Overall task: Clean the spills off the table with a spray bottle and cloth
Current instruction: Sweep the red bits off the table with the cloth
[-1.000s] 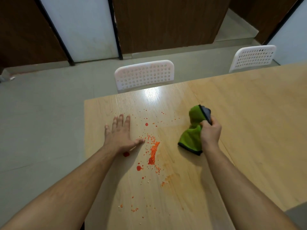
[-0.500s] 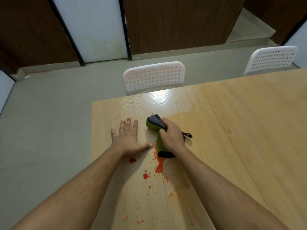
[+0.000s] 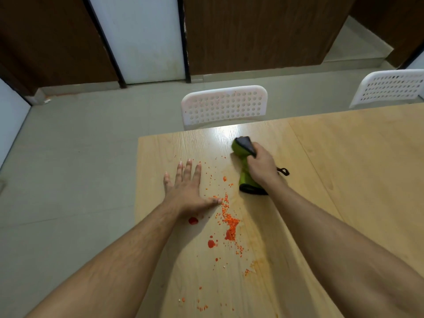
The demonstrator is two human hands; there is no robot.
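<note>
My right hand (image 3: 260, 166) grips a bunched green cloth (image 3: 243, 164) with black trim and presses it on the wooden table (image 3: 344, 171), up and right of the spill. Orange-red crumbs and drops (image 3: 229, 222) are scattered down the table's left part, with a red blob (image 3: 193, 221) by my left wrist. My left hand (image 3: 188, 189) lies flat on the table with fingers spread, its thumb touching the crumbs. No spray bottle is in view.
A white perforated chair (image 3: 224, 106) stands at the table's far edge, and a second one (image 3: 390, 87) at the far right. The table's left edge (image 3: 137, 191) drops to grey floor. A faint orange smear (image 3: 259, 263) marks the wood near the spill.
My right hand swept the cloth left into the spill, then pulled it back up and to the right. Crumbs are pushed into a denser streak. My left hand stays flat.
</note>
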